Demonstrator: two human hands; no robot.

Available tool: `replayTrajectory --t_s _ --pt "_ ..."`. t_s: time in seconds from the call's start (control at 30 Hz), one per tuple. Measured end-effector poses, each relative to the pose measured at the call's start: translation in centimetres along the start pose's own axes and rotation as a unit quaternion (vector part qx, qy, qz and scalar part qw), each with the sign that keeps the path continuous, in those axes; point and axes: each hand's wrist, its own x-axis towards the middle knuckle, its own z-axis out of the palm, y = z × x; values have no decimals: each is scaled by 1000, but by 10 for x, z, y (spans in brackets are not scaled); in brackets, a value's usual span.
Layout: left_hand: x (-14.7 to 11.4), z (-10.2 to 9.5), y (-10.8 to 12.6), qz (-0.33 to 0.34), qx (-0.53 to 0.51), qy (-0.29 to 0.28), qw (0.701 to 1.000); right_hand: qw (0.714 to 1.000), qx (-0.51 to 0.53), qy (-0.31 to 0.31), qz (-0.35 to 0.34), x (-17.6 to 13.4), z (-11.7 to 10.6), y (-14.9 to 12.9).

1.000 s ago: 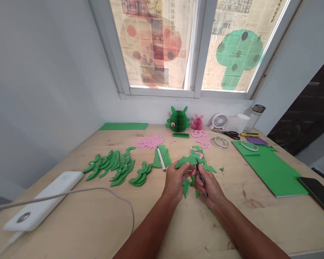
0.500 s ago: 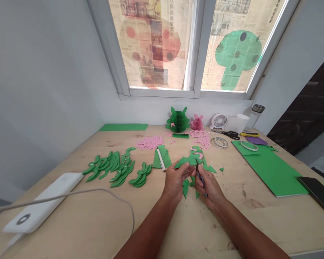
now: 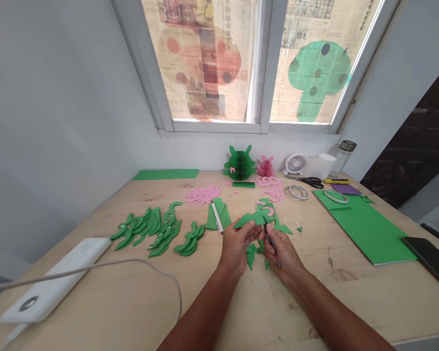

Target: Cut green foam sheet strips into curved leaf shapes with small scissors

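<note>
My left hand (image 3: 236,243) pinches a curved piece of green paper (image 3: 249,220) above the middle of the table. In my right hand (image 3: 281,248) are small dark scissors (image 3: 271,239), their blades at the right end of that paper. The fingers hide part of the handles. Green offcuts (image 3: 251,254) lie beneath and around both hands, with a pink curved scrap (image 3: 268,211) just behind. Left of my left hand, a white pen (image 3: 217,217) rests on folded green paper (image 3: 225,214).
Several piles of green curved cut-outs (image 3: 188,241) lie to the left, pink cut-outs (image 3: 203,194) behind them. A white power strip (image 3: 58,278) and its cable (image 3: 131,262) occupy the left front. At right are green sheets (image 3: 366,229), tape rolls (image 3: 296,192) and a phone (image 3: 428,261).
The whole view has shifted slightly. The scissor blades look closer together on the green paper; both hands keep nearly the same place and hold.
</note>
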Motion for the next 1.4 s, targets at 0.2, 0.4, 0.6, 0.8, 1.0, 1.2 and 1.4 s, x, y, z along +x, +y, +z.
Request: replayTrajectory --t_s 0.2,0.4,0.6,0.8,1.0,1.2,1.4 --pt "1 0 1 0 6 7 1000 1000 -8 6 2 0 -1 0" --pt "1 -1 1 0 4 11 1000 1000 -14 11 6 0 0 0" --pt "2 -1 1 -6 -3 11 1000 1000 -26 15 8 -2 3 -3" --pt "2 -2 2 -5 -4 14 1000 999 -38 26 6 -3 5 -5" --pt "3 -3 2 -7 -8 15 1000 998 -53 33 6 -2 5 -4" --pt "4 -3 2 -5 -6 23 1000 998 -53 26 11 -2 4 -3" --pt "3 -2 4 6 -11 38 999 998 -60 23 17 -1 4 0"
